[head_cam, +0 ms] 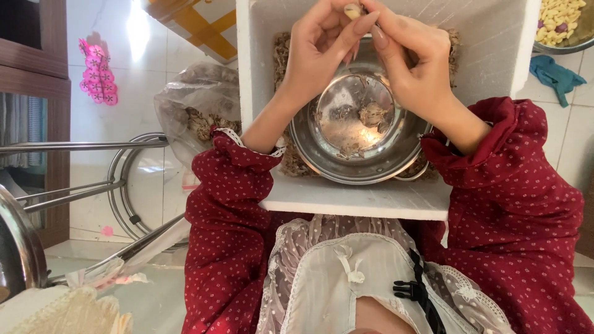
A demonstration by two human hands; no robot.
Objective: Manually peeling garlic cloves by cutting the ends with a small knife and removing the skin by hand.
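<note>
Both hands, left hand [318, 46] and right hand [411, 59], pinch together on a small pale nut [354, 10], shelling in progress. Steel bowl [359, 133] sits directly beneath; next likely calls for prising the husk free.

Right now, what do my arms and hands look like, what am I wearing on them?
Both arms are covered by loose dark red sleeves dotted with small pale specks. The left cuff shows a thin white lace trim; the right cuff is gathered at the wrist. The left hand and right hand are bare, with no gloves, and the fingernails are long.
</note>
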